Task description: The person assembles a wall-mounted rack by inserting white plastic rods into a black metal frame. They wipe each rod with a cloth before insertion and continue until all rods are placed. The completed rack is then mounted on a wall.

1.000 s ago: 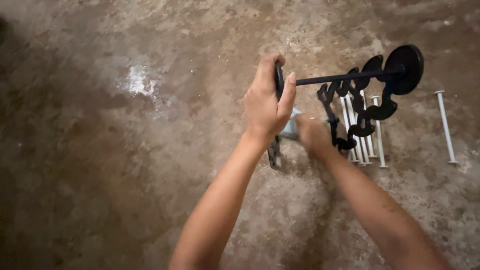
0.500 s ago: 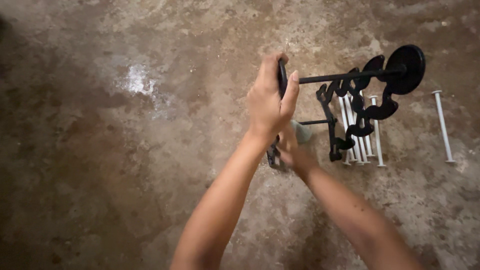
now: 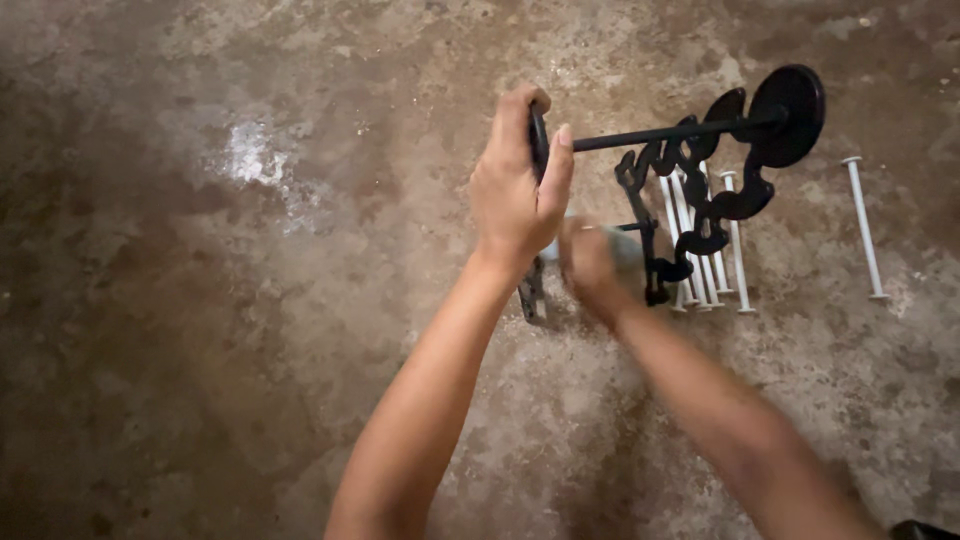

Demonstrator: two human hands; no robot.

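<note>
Gripping the black rack (image 3: pixel 700 170) with our left hand (image 3: pixel 515 200), fingers curled round its end disc, we risk tipping it onto the white rods (image 3: pixel 700 250); our blurred right hand (image 3: pixel 590 265) pinches something pale.

We see a mottled brown concrete floor (image 3: pixel 200 300); on it lie a row of white plastic rods (image 3: pixel 712 250), one lone white rod (image 3: pixel 863 228) apart, right.

Floor (image 3: pixel 200 330) left of the left hand (image 3: pixel 512 200): open, unobstructed approach. Right side obstructed: black frame (image 3: pixel 690 190) stands over a row of white pins (image 3: pixel 700 260); its rod (image 3: pixel 660 133) spans from grip to disc (image 3: pixel 790 115). One pin (image 3: pixel 863 228) lies apart, far right, with a bare gap between.
</note>
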